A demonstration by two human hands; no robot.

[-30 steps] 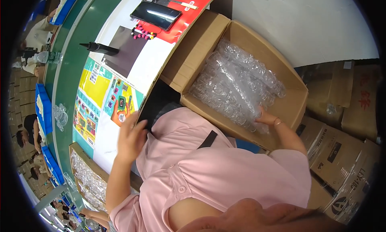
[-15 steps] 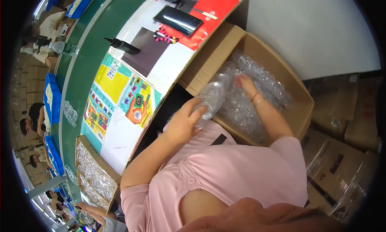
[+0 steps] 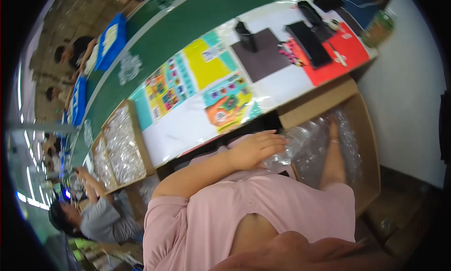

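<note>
My left hand (image 3: 264, 148) curls over a bundle of clear plastic pieces (image 3: 295, 146), just at the near edge of a cardboard box (image 3: 369, 160). What kind of pieces they are is too blurred to tell; they look like thin, rounded, see-through shells. Down inside the box is my right hand (image 3: 333, 128), among more of the clear plastic pieces (image 3: 350, 146). Its fingers are smeared and partly covered, so their grip does not show.
Beside the box runs a worktable with a black phone (image 3: 308, 44), a black bottle (image 3: 245, 36), a beaded string (image 3: 287, 52) and printed sheets (image 3: 202, 64). A second box (image 3: 149, 151) of clear plastic stands left. Nearby sits a person in grey (image 3: 105, 217); blue trays (image 3: 112, 42) lie beyond.
The view has swung, so the table and box appear shifted to the right. My right hand reaches further into the box; my left hand stays on the clear plastic bundle.
</note>
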